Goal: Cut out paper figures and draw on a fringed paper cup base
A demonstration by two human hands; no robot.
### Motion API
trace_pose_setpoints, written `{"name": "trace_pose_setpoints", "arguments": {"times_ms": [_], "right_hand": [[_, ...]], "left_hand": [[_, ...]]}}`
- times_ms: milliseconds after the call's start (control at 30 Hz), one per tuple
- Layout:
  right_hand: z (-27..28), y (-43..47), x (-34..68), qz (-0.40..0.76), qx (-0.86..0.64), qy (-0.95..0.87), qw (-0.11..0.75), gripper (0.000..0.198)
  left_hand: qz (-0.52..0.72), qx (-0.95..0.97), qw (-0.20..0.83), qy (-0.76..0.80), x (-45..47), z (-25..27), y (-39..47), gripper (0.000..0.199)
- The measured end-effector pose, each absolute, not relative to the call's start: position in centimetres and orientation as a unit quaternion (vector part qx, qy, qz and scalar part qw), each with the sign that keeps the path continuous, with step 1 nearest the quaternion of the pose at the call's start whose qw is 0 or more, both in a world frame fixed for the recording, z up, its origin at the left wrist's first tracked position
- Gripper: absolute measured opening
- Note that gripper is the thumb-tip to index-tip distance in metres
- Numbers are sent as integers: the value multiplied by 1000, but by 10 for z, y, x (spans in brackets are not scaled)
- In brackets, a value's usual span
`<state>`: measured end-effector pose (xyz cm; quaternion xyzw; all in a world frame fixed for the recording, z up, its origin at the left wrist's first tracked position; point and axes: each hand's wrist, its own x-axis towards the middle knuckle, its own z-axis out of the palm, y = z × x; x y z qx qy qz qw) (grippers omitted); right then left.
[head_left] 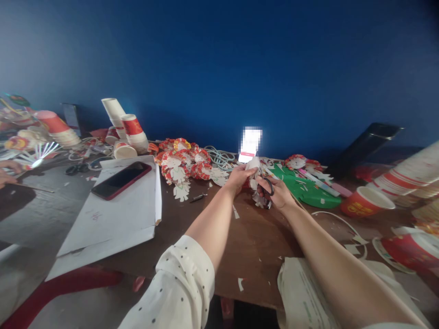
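My left hand (238, 178) is closed on a white piece of cut paper cup (254, 165), in the middle of the table below a lit screen. Black-handled scissors (269, 186) are in my right hand (283, 194), close beside the paper piece. Their blades are mostly hidden by the paper and fingers. Left of my hands lies a heap of red and white cut paper-cup figures (178, 162). A green sheet (298, 180) with paper scraps on it is just right of them.
A phone (121, 179) rests on a white cardboard box (116, 224) at left. Stacked paper cups (133, 132) stand behind it, and a red paper cup (365, 202) stands at right. A cloth bag (302, 292) lies at the front edge. Another person's hand (8, 171) shows far left.
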<state>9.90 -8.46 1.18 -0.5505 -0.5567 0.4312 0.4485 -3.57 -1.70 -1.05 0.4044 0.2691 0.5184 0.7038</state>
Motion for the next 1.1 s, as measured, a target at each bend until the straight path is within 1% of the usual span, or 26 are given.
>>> {"name": "trace_pose_setpoints", "arguments": {"times_ms": [467,633,833,1100], "right_hand": [[7,-81,106,435,-542,-561,449,49],[9,-83,103,446,-543,-544,458,49],[10,-83,103,433,-542,-555,458,52],[9,-82,102,442,-532,-546,472,50]], "left_hand": [[506,394,715,278,-36,-5,-21,31],[510,399,713,270,-36,-8,-18,32],[509,408,712,261,-36,-10,-17,36],[513,413,706,260,-35,-12,-16,35]]}}
